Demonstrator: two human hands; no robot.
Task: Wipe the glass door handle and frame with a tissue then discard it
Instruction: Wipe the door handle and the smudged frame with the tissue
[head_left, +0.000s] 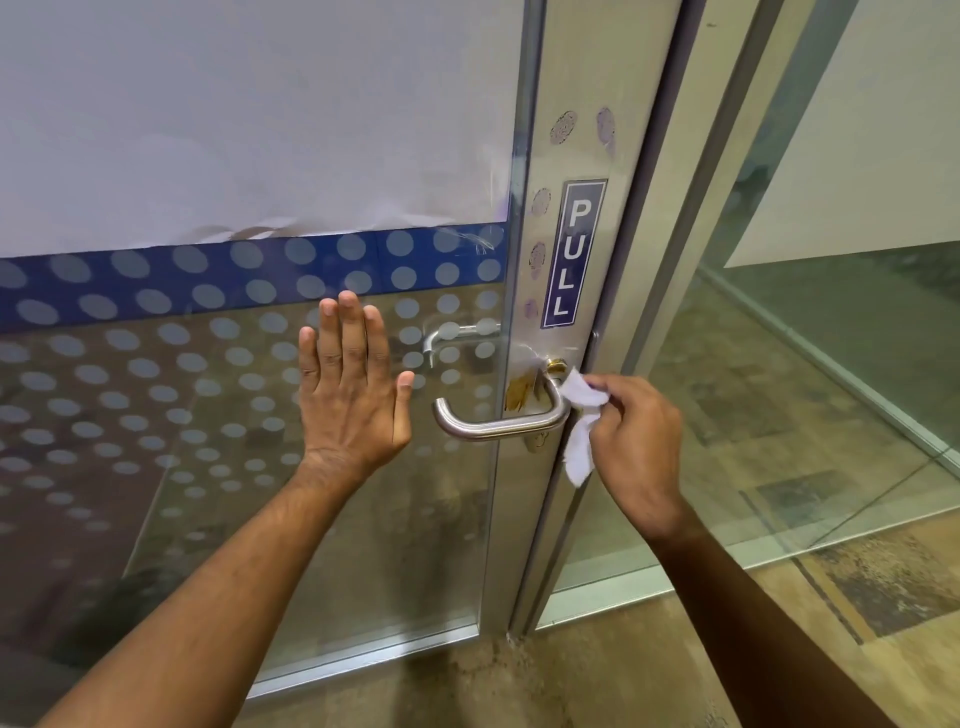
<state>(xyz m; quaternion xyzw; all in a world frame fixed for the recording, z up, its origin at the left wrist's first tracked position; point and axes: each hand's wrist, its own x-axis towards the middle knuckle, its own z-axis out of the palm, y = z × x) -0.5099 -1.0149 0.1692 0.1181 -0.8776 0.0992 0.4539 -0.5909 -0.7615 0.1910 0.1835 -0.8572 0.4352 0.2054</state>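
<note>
The right hand (636, 431) pinched the white tissue (584, 421) against the right end of the brushed-steel lever handle (498, 423), whose bar ran leftward; the left hand (353, 387) lay open, empty, flat on the glass.

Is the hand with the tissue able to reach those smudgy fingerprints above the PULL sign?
Probably yes. The right hand is at the handle, and nothing covers the fingerprints higher up the frame.

Right hand (636, 431) presses tissue (584, 415) to handle (498, 423) — left hand (350, 384) flat on glass (208, 415).
</note>
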